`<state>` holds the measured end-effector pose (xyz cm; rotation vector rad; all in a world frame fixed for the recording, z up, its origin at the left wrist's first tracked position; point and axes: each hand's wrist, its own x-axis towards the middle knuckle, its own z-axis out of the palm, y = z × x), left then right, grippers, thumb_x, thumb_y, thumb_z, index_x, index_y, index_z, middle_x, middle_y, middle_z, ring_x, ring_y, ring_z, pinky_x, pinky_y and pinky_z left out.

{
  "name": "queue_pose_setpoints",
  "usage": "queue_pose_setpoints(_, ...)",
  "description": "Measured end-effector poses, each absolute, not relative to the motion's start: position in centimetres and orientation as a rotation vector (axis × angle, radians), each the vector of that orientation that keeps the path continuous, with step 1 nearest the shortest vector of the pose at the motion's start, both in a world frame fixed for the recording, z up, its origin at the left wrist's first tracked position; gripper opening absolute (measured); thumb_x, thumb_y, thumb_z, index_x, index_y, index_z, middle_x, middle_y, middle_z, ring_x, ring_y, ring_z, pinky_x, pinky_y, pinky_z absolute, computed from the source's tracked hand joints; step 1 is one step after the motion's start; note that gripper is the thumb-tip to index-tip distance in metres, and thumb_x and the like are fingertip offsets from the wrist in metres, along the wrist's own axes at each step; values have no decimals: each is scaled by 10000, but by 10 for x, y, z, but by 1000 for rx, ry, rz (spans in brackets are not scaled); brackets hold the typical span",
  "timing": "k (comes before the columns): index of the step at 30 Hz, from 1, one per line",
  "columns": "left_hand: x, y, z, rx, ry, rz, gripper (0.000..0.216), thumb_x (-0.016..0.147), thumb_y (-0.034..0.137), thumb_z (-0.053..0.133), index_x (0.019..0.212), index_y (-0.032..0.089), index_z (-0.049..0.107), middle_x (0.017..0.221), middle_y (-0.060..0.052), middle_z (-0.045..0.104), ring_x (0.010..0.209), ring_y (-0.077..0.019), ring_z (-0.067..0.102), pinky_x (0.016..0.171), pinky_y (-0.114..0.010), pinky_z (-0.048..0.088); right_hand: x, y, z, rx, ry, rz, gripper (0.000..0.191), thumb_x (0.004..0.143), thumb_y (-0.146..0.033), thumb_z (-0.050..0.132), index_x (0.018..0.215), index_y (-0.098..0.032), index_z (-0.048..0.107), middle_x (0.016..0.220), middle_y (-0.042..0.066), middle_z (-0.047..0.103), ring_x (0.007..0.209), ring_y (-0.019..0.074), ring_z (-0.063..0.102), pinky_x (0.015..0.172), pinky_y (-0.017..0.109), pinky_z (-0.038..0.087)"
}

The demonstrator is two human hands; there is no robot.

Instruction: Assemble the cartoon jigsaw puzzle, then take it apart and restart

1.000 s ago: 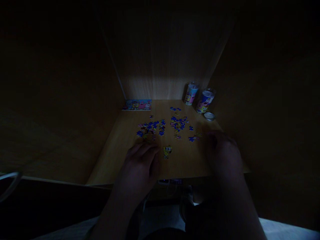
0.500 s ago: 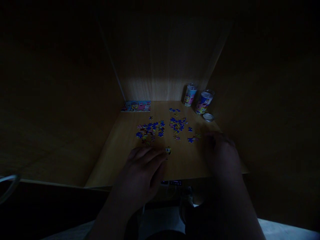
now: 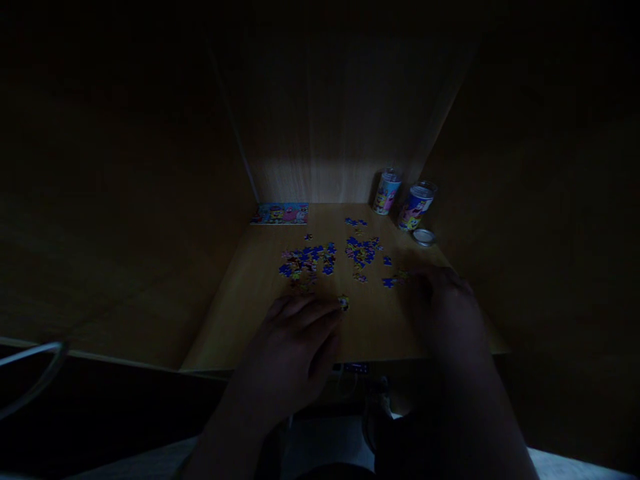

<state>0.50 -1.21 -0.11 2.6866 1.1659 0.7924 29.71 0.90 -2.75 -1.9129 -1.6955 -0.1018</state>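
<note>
The scene is very dark. My left hand [image 3: 295, 340] lies flat on the wooden desk [image 3: 240, 313], fingers stretched out, its fingertips touching a small yellow puzzle piece [image 3: 343, 303]. My right hand [image 3: 447, 303] rests on the desk at the right, fingers curled down near some loose blue pieces [image 3: 393, 281]; what it holds, if anything, is hidden. Two heaps of loose puzzle pieces, one on the left [image 3: 307, 260] and one on the right [image 3: 363, 250], lie beyond both hands.
A picture card [image 3: 281, 213] lies at the back left of the desk. Two printed cans, one nearer the wall [image 3: 387, 192] and one beside it [image 3: 415, 207], stand at the back right with a round lid [image 3: 424, 236] in front. Wooden walls close in the desk on three sides.
My left hand moved from the left heap back and to the right, covering most of the yellow piece. My right hand stayed almost still.
</note>
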Motion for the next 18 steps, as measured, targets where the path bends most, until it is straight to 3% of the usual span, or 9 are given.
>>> queue_pose_setpoints(7,7,-12,-3,2663,1170,798,346,1015,195,649,1350,238,723,1374,-64,766,1281,-295,679,1183,-579,514,295,9,-26,-1894,-1713,-137,280,1016,-318,553,1140,-182,764,1139,173,766,1057,347,693,954,491,539)
queue_pose_setpoints(15,-17,-1,-4,2444,1554,1105,198,1056,197,588,1158,218,756,1148,-100,788,1073,-297,718,966,-527,613,288,6,-21,-1881,-1741,-142,274,1034,-338,538,1101,-188,758,1136,173,756,1014,354,672,917,506,536)
queue_pose_setpoints(18,-26,3,-2,2522,1547,982,231,1060,231,606,1231,238,761,1264,-88,791,1152,-312,715,1035,-570,577,283,7,-20,-1796,-1781,-104,242,1018,-299,557,1100,-188,756,1152,165,752,1049,348,670,953,507,536)
